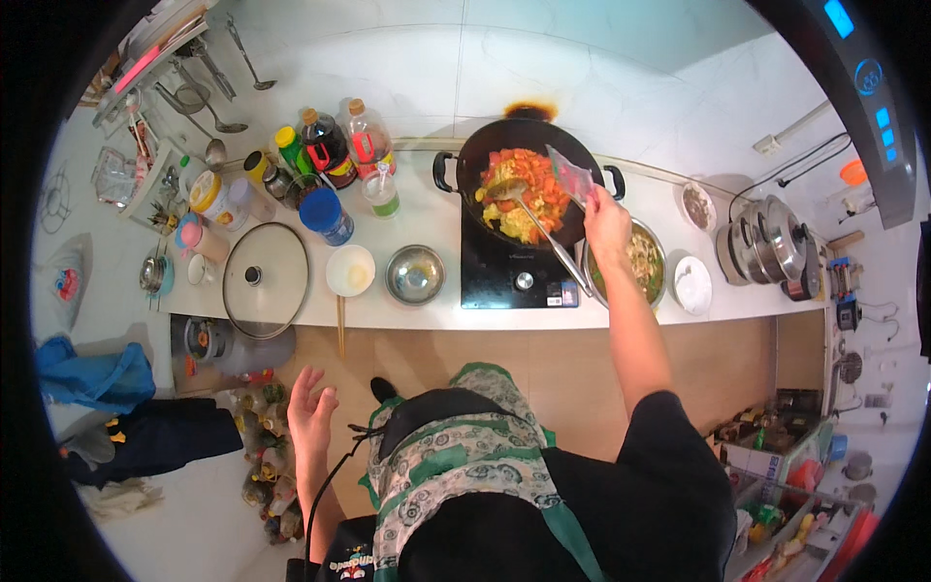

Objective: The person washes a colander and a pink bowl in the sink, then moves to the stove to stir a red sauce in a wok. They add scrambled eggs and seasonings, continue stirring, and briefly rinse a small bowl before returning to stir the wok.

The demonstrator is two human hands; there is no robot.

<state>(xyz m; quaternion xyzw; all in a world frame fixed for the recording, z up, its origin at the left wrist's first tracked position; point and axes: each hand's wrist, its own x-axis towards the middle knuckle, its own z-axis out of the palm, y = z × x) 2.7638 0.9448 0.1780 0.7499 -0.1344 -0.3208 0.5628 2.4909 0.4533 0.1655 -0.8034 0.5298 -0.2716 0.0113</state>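
Observation:
My right hand (609, 222) grips a clear plastic bag (571, 174) over the right side of a black wok (471, 156). Chopped tomato with scrambled egg (527, 196) lies in the wok. A metal ladle (542, 228) rests with its bowl in the food and its handle over the rim. Beneath the wok stands a black induction cooker (494, 280). My left hand (311, 407) is raised in front of the counter edge with its fingers apart, holding nothing. Right of the cooker, partly behind my right forearm, is a metal bowl of mixed food (644, 262).
A steel bowl (414, 275), a white bowl (350, 270) with chopsticks (341, 327) and a glass lid (266, 291) lie left of the cooker. Bottles (327, 149) and jars stand behind them. A white dish (692, 285) and steel pots (764, 240) are at the right.

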